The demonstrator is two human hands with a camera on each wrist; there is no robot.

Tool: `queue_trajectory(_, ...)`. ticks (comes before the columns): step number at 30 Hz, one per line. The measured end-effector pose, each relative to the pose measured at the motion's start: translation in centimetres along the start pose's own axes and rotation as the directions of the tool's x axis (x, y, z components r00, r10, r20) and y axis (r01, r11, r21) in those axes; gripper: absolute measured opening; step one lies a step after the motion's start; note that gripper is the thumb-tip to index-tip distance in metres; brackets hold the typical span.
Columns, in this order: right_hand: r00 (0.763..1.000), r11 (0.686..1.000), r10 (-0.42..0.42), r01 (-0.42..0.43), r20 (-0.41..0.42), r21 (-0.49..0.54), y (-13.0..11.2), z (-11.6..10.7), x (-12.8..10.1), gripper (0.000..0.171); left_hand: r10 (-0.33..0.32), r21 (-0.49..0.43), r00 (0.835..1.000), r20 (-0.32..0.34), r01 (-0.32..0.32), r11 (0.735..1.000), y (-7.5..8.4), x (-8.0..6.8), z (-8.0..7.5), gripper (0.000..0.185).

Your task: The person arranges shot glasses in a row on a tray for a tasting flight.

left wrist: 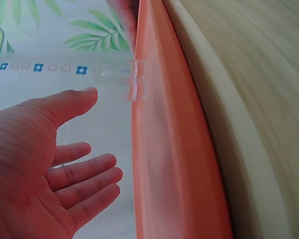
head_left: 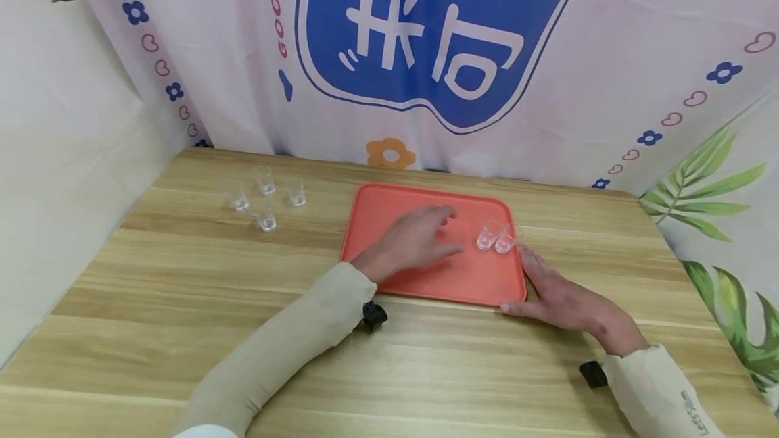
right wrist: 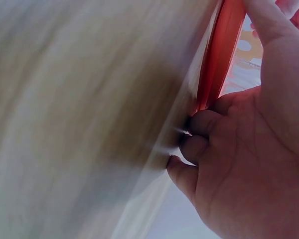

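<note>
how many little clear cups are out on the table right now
6. Four stand in a cluster on the bare table, left of the orange tray. Two stand side by side on the tray's right side, near the right hand. None seem hidden.

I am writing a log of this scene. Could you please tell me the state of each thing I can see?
Tray: flat on the table, right corner held.
Two glasses on tray: upright, side by side, look empty.
Four glasses on table: upright, look empty, grouped left of the tray.
Left hand: open, over the tray.
Right hand: fingers against the tray's corner.
</note>
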State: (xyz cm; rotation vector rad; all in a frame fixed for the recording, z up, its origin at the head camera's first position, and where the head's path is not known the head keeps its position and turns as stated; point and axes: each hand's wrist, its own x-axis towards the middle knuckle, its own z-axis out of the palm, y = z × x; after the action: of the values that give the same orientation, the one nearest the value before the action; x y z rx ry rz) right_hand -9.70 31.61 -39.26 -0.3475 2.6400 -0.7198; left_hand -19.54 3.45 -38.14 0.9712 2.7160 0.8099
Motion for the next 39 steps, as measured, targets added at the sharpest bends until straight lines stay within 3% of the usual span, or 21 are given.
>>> queue_trajectory(12,1.0,1.0,-0.025,0.025,-0.007,0.003,-0.1,0.0,0.2,0.118,0.04,0.034,0.995,-0.093,-0.037,0.999,-3.1,-3.6,-2.3,0.062)
queue_trajectory(22,1.0,1.0,-0.028,0.028,0.001,0.002,0.0,0.0,0.2,0.117,0.006,0.108,0.992,-0.125,0.008,0.994,-5.3,-5.7,-4.4,0.062)
queue_trajectory(31,1.0,1.0,-0.021,0.021,0.002,0.006,0.0,0.1,0.0,0.117,-0.006,0.113,0.983,-0.184,0.027,0.993,-7.3,-8.0,-6.4,0.054)
queue_trajectory(39,1.0,1.0,-0.01,0.01,0.002,-0.007,0.0,0.0,0.0,0.117,-0.014,0.135,0.98,-0.197,0.041,0.99,-8.8,-10.2,-8.3,0.054)
